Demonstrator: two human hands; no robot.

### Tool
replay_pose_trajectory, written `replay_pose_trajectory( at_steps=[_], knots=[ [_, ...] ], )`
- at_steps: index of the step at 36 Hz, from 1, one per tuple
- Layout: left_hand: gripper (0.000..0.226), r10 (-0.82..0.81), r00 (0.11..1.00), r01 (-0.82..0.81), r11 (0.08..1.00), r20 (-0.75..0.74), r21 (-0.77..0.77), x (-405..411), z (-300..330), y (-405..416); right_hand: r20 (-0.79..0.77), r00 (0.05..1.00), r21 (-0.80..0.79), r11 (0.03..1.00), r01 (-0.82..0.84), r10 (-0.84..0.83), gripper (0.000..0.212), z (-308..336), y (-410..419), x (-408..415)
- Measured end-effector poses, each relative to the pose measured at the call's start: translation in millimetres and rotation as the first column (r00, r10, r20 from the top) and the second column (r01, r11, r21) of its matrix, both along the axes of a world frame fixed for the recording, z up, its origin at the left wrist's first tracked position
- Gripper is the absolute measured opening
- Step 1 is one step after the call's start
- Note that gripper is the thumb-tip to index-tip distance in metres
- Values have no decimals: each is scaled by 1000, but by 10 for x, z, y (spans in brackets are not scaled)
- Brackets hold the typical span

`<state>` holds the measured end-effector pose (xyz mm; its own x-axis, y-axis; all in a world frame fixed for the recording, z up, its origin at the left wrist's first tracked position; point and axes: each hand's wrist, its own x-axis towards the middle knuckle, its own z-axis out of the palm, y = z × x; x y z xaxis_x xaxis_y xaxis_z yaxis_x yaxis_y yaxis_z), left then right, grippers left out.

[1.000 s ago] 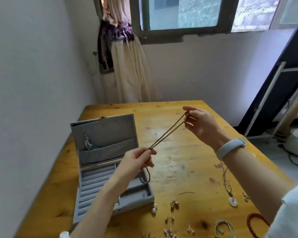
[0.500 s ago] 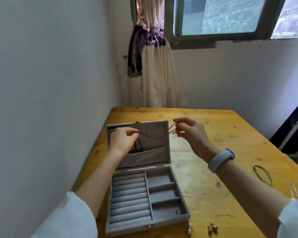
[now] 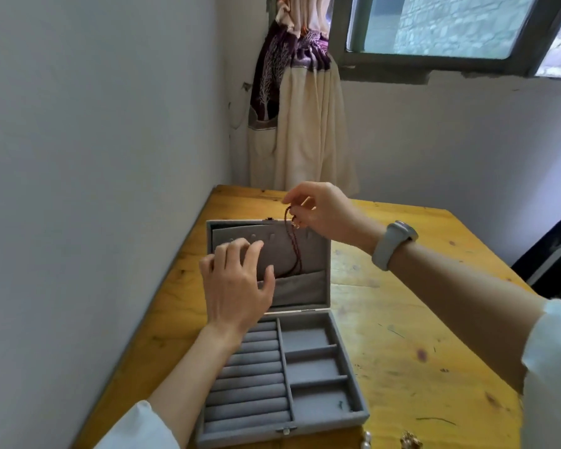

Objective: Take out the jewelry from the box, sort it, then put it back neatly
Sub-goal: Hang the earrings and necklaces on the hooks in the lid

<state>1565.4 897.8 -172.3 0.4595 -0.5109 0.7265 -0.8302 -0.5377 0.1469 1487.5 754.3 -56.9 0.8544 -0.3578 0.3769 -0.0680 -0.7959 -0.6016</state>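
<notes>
The necklace (image 3: pixel 293 251), a dark beaded cord, is hanging at the centre of the frame in front of the raised lid (image 3: pixel 269 254) of the box (image 3: pixel 305 351); its lower end is dropping into or just behind the lid's pocket (image 3: pixel 300 288), I cannot tell which; the right hand (image 3: pixel 321 212) is pinching its top between thumb and fingertips just above the lid's upper edge, the other fingers curling loosely; the left hand (image 3: pixel 237 283) is lying lower and to the left, fingers spread and nearly straight, fingertips touching the lid's grey lining, holding nothing; a pale band (image 3: pixel 392 244) is sitting on the right wrist; white sleeves are showing at the lower left and right edges. The box is standing open on the wooden table (image 3: pixel 418 335), its tray showing ring rolls on the left and square compartments on the right; a clasp (image 3: pixel 285 431) is sitting on its near wall. Small earrings (image 3: pixel 410 440) are lying at the bottom edge, right of the box; a curtain (image 3: pixel 302 118) is hanging in the upper centre beside a window (image 3: pixel 450 27).
</notes>
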Motion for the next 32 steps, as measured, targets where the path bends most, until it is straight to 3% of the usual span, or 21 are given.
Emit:
replay_pose_trajectory(
  at_steps=[4, 8, 12, 15, 25, 32],
  knots=[
    [44, 56, 998, -57, 992, -5, -109, 149, 116, 97, -32, 998, -152, 987, -53, 49, 19, -7, 97, 174],
    [57, 81, 990, -94, 990, -115, -108, 301, 244, 115, 110, 992, -195, 980, -43, 66, 17, -52, 179, 267],
    [54, -24, 957, 3, 997, -288, -73, 392, 286, 75, 78, 991, -308, 948, -76, 105, 14, -298, 188, 273],
    [44, -147, 914, 90, 982, -378, -165, 420, 283, 67, 58, 994, -391, 918, -65, 95, 14, -478, 168, 310],
    [47, -292, 901, 202, 937, -321, -285, 490, 217, 90, 308, 950, -483, 869, 108, 53, 17, -660, 261, 479],
    [51, -249, 923, 155, 938, -292, -309, 446, 193, 35, 366, 931, -534, 821, 202, 9, 11, -758, 225, 461]
  ],
)
